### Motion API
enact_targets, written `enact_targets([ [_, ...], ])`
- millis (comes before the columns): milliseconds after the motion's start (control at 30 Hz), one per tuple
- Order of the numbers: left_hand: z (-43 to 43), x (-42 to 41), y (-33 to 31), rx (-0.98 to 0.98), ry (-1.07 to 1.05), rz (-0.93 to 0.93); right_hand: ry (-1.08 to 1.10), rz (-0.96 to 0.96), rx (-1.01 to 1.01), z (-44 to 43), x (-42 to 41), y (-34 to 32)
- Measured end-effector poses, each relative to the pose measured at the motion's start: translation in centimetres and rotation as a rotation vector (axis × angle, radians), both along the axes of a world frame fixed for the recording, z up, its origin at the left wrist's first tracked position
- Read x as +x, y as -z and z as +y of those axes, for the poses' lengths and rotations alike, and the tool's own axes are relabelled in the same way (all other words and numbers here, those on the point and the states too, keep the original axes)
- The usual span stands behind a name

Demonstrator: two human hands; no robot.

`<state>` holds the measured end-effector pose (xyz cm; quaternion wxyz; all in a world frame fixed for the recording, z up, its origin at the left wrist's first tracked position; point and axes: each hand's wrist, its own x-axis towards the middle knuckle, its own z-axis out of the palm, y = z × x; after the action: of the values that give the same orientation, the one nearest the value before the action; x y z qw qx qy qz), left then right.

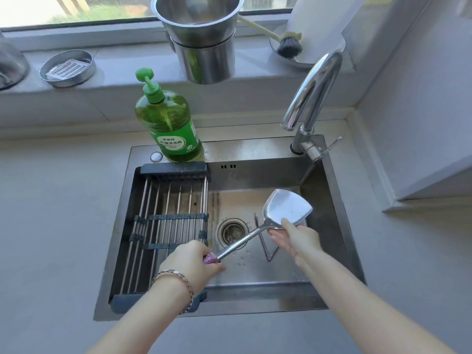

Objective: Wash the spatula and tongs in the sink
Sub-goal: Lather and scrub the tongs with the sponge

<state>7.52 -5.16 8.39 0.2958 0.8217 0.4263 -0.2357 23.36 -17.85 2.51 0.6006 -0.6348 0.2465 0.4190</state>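
Head view: I look down into the sink (255,305), both arms reaching over its front rim.
Left grip (194,261): curled tight round the purple end of the spatula (286,208) handle, low over the near left part of the basin; a bracelet (176,277) sits on that wrist.
Right grip (293,238): pinching the near edge of the spatula blade, thumb on top and fingers underneath.
Spatula: held in the air above the basin, handle slanting up from near left to the blade at far right, blade face up.
Tongs (263,241): lying on the sink floor as a narrow V, right of the drain (233,232), partly hidden under my right grip and the spatula shaft.
In the way: a drying rack (168,226) spans the left part of the sink, touching my left wrist side; the faucet (314,90) arches over the far right corner, its spout well above the blade.
Around: a green soap bottle (168,123) stands on the back rim behind the rack.
Windowsill: stacked steel pots (204,34), a dish brush (288,47) and a round tin (67,69) holding a small grater.
Tabletop (51,226): grey, on both sides of the sink.
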Motion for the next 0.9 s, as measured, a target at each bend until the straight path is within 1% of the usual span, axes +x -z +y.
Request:
enact_targets([
  [67,0.3,1.2,0.9,-0.030,0.019,0.048,-0.049,-0.012,-0.008,-0.7,1.1,1.6],
  [133,0.9,2.6,2.1,-0.076,0.019,0.096,-0.034,-0.025,-0.040,-1.9,2.7,3.6],
  [200,1.4,4.0,3.6,-0.146,-0.030,0.123,-0.021,-0.038,-0.118,-3.1,4.1,6.1],
  [233,1.6,4.8,4.2,-0.178,-0.058,0.129,-0.052,-0.038,-0.176,-3.5,4.6,7.3],
  [300,1.6,5.9,5.5,-0.248,-0.106,0.136,-0.243,-0.050,-0.323,-4.0,4.6,10.4],
  [400,1.4,6.9,7.5,-0.313,-0.148,0.148,-0.768,-0.158,-0.588,-3.6,3.7,15.2],
  [467,1.2,6.9,8.8,-0.294,-0.142,0.140,-1.042,-0.230,-0.617,-2.9,2.6,17.8],
  [533,1.2,6.4,10.1,-0.286,-0.168,0.098,-1.197,-0.222,-0.591,-2.1,1.7,20.3],
  [600,1.2,6.1,10.9,-0.300,-0.195,0.058,-1.263,-0.228,-0.645,-1.6,1.3,22.1],
  [733,1.6,6.0,11.6,-0.319,-0.228,0.019,-1.312,-0.363,-0.771,-1.0,1.3,23.0],
  [800,1.8,6.1,11.8,-0.351,-0.281,-0.007,-1.283,-0.394,-0.792,-1.0,1.2,22.8],
  [900,1.8,5.9,11.9,-0.415,-0.380,-0.046,-1.166,-0.354,-0.834,-1.3,0.7,22.5],
])
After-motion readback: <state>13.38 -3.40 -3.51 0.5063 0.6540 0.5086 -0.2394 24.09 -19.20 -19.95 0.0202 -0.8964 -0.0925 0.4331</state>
